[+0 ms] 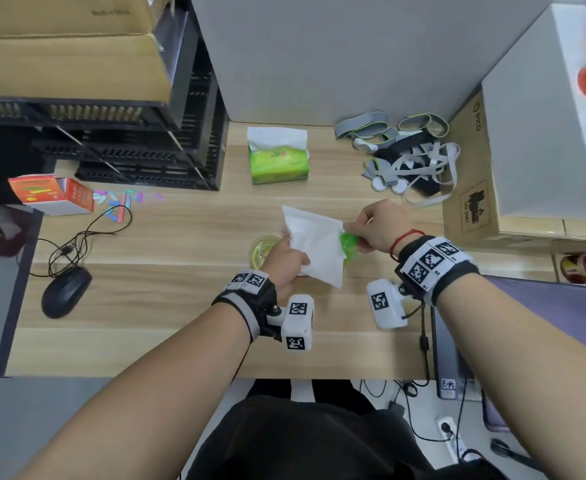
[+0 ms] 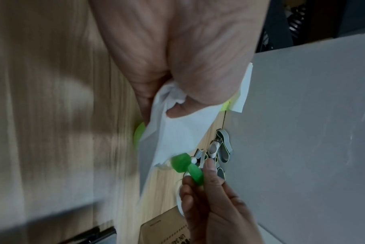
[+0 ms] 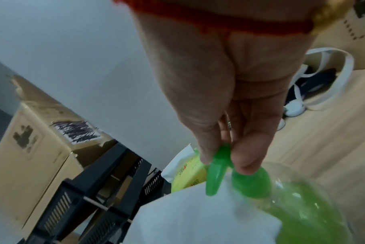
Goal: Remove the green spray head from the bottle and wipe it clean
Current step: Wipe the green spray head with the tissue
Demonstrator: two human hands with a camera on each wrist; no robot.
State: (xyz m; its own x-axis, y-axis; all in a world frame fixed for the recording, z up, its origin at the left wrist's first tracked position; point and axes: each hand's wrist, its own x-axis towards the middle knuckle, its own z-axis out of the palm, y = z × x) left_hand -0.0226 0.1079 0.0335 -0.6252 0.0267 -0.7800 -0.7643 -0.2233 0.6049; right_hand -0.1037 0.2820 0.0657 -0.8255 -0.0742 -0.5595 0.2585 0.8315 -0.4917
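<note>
My right hand (image 1: 366, 230) pinches the green spray head (image 1: 348, 242) between thumb and fingers, held above the wooden desk (image 1: 180, 306). The right wrist view shows that pinch on the spray head (image 3: 217, 170) up close. My left hand (image 1: 286, 263) grips a white tissue (image 1: 315, 247), and an edge of it lies against the spray head (image 2: 184, 163). The clear bottle (image 1: 262, 251) of yellow-green liquid stands on the desk behind my left hand, partly hidden by hand and tissue. In the right wrist view the bottle (image 3: 307, 209) shows blurred below the tissue (image 3: 198, 217).
A green tissue pack (image 1: 279, 161) stands at the back of the desk. Grey straps (image 1: 409, 157) are piled at the back right beside a cardboard box (image 1: 471, 195). Black crates (image 1: 128, 147) fill the back left. A black mouse (image 1: 64, 291) and an orange carton (image 1: 52, 194) lie on the left.
</note>
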